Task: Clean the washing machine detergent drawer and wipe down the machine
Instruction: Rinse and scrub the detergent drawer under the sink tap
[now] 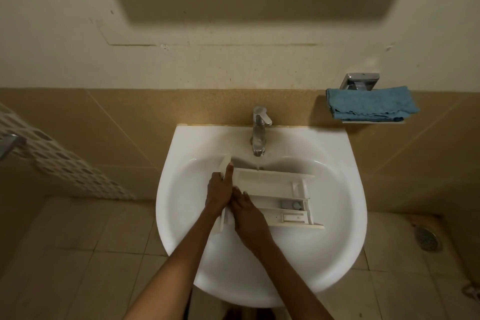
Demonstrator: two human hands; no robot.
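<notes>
A white detergent drawer [275, 195] lies across the bowl of a white sink [345, 215], its compartments facing up and its front panel to the left. Water runs from the chrome tap [259, 132] onto the drawer's far edge. My left hand [219, 189] grips the front panel, thumb stretched up along it. My right hand [249, 218] holds the drawer's near left corner, fingers over its edge. The two hands touch each other.
A folded blue cloth [371, 105] rests on a small wall shelf right of the tap. A white perforated basket [59, 161] hangs at the left. A floor drain [427, 239] sits in the tiled floor at the right.
</notes>
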